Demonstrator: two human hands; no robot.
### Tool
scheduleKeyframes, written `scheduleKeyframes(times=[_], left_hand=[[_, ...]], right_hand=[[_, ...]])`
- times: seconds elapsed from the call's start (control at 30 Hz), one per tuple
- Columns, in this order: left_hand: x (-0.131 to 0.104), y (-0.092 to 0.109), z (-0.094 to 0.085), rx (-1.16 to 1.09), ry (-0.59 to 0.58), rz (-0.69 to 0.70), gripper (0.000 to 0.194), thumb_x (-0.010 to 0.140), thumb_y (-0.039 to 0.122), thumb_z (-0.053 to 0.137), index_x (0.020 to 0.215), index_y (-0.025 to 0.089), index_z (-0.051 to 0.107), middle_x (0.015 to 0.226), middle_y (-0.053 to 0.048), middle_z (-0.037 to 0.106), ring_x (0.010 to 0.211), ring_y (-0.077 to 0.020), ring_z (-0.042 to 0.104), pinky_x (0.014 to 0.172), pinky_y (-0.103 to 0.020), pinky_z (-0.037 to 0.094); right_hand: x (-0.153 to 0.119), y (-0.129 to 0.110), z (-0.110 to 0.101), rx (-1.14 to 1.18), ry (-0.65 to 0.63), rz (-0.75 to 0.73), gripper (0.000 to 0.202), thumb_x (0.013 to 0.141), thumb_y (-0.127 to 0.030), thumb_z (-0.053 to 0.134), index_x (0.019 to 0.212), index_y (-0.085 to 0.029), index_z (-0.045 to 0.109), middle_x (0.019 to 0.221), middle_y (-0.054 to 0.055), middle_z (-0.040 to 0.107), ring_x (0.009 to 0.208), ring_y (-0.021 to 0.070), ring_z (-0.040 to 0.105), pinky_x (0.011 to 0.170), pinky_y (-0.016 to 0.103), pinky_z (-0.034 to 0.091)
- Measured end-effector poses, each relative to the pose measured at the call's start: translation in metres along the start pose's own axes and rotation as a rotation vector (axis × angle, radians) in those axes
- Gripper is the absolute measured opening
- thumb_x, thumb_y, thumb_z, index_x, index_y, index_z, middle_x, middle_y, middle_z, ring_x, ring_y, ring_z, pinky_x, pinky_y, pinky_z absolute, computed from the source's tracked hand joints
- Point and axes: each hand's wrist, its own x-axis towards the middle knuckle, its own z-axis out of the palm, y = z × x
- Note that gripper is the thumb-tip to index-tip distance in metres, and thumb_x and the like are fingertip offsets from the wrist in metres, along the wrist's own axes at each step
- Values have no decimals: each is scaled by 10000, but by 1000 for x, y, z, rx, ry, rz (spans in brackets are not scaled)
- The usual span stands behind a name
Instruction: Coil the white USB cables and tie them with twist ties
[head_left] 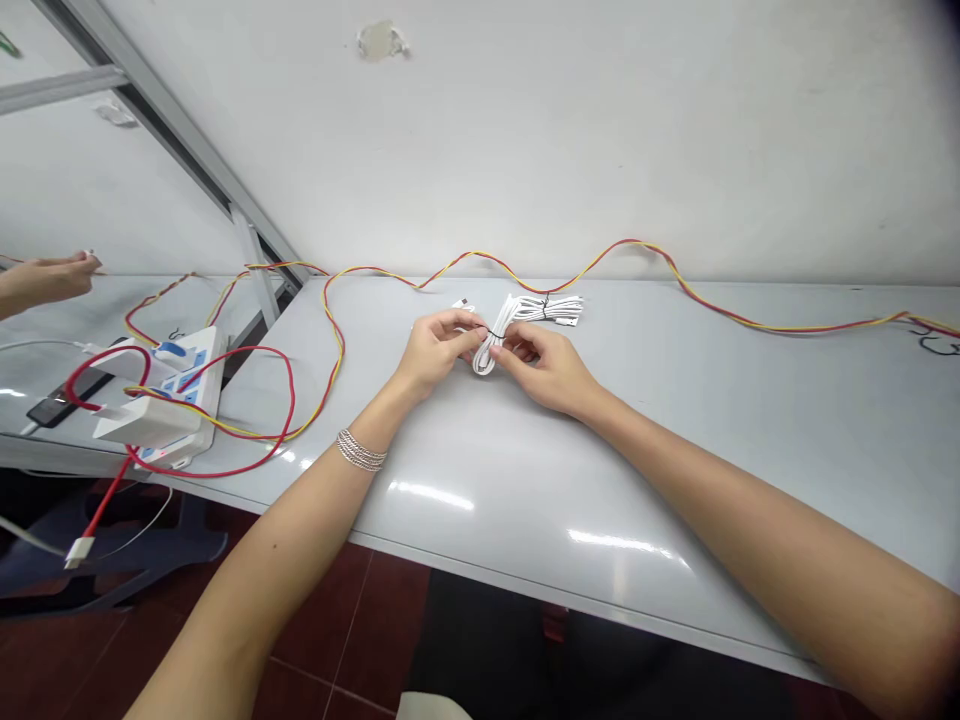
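Observation:
A bundled white cable (495,335) with a dark tie round its middle is held between my two hands, above the grey table. My left hand (442,350) pinches the tie area from the left, its wrist wearing a silver bracelet (361,451). From the right, my right hand (546,365) grips the coil with thumb and fingers. Just behind my right hand lies another tied white cable bundle (551,309). A white cable end (463,304) shows behind my left fingers; what it belongs to is partly hidden.
A white power strip (196,385) with plugged-in chargers and looping red cable (291,385) sits at the left. A red and yellow twisted wire (480,255) runs along the wall. Another person's hand (56,280) shows at the far left, beyond the metal frame (187,140).

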Motion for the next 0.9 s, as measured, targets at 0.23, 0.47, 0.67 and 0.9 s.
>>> scheduleKeyframes(times=[0.23,0.47,0.67,0.9], left_hand=[[0,1,1,13,5,-6,196,632,255,831,754,140,729,738,-15,704,611,-97,612,586,-236,508],[-1,1,3,54,-24,-8,155,687,255,801,765,151,716,643,7,660,554,-97,596,581,-246,488],[-2,-2,3,110,-14,-5,173,701,279,796,785,161,701,670,1,664,557,-110,611,586,-258,484],[-3,-3,6,173,4,49,200,700,301,801,790,158,695,759,-16,693,565,-110,623,585,-255,481]], right_hand=[[-1,-1,0,-11,-7,-1,241,891,-425,626,889,-184,627,825,39,660,704,151,567,672,298,463],[0,0,-1,-7,32,19,215,895,-413,593,874,-205,544,819,25,622,671,148,562,652,298,452],[-2,-1,-2,23,-1,57,219,903,-421,584,866,-207,548,735,2,607,657,146,554,631,279,436],[-2,-2,-2,34,-1,73,260,881,-443,606,812,-204,530,698,1,599,644,145,549,622,278,429]])
